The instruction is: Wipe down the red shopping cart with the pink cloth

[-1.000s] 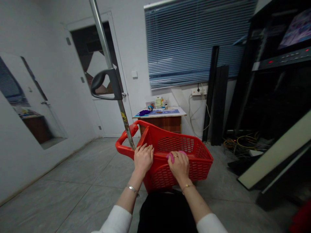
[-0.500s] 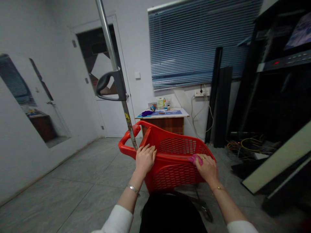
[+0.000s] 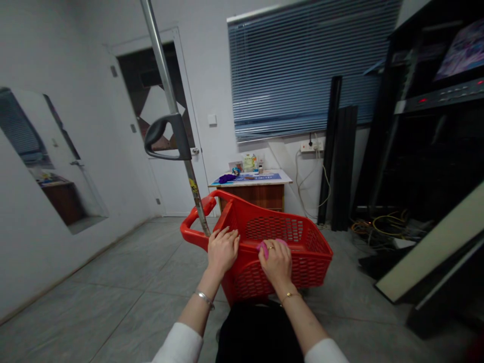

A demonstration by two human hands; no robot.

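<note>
A red plastic shopping trolley basket (image 3: 317, 242) with latticed sides stands right in front of me. My left hand (image 3: 223, 249) grips its near rim close to the handle end, fingers bent over the edge. Farther right on that same rim, my right hand (image 3: 277, 262) is closed around a pink cloth (image 3: 263, 248), pressing it to the plastic; part of the cloth is hidden under the fingers. Behind my left hand a metal pole (image 3: 161, 55) with a grey grip handle (image 3: 168, 137) rises at a slant from the handle end; its foot is hidden.
Beyond the basket is a small table (image 3: 289, 180) bearing a purple cloth (image 3: 227, 178) and bottles. Dark panels (image 3: 343, 166) lean under the blinds (image 3: 302, 75). Loose cables (image 3: 389, 224) and a leaning pale board (image 3: 431, 247) are on the right. A mirror (image 3: 56, 166) hangs left.
My right hand has slid left along the near rim with the pink cloth, from the far end toward the middle. My left hand keeps its place on the rim. The view shifted slightly.
</note>
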